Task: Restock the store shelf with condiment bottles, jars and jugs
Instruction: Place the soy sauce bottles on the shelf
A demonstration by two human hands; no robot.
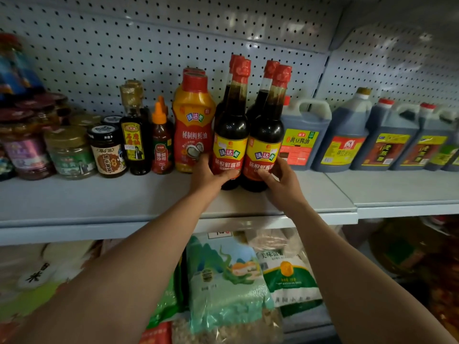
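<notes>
1. Shelf (99, 202): grey, pegboard back.
2. Jugs (305, 135) at right; one label reads 黄豆酱油.
3. Left soy sauce bottle (231, 135) and right soy sauce bottle (265, 140): upright mid-shelf, side by side, labels 味达美 味极鲜酱油.
4. Left hand (206, 177), arm outstretched, grasps the left bottle's base; right hand (283, 180) grasps the right one's.
5. Oyster sauce bottle (193, 125): 味达美.

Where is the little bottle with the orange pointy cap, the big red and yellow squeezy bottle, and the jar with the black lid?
Orange-capped bottle (162, 145): head view, on its red body.
Squeezy bottle (193, 112): head view, yellow upper body.
Black-lidded jar (107, 155): head view, on its label.
</notes>
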